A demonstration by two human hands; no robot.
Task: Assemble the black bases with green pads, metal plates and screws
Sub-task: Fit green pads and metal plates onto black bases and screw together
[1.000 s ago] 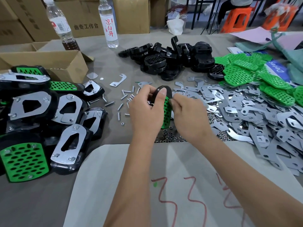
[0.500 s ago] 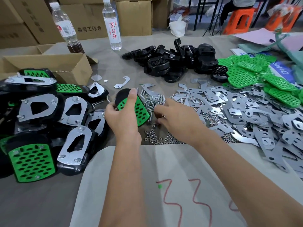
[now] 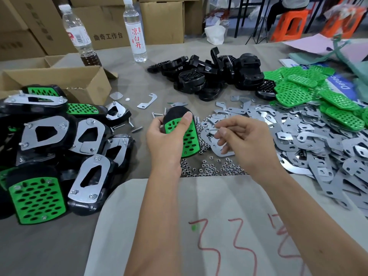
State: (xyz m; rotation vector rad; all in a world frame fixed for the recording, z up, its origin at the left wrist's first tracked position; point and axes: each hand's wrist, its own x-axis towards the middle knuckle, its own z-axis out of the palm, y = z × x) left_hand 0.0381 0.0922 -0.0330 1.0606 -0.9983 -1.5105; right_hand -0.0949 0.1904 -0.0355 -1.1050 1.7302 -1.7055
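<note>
Left hand [image 3: 167, 140] gripped base [image 3: 182, 134] with green pad, right hand [image 3: 247, 142] pinched screw [image 3: 214, 128] above nuts [image 3: 211, 168], finished units [image 3: 59, 148] at table's left edge, plates [image 3: 318, 144] right, bottles [image 3: 135, 30] at far edge

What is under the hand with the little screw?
Under the right hand, which pinches a screw, lie a metal plate and loose nuts. The hand covers part of the plate.
</note>
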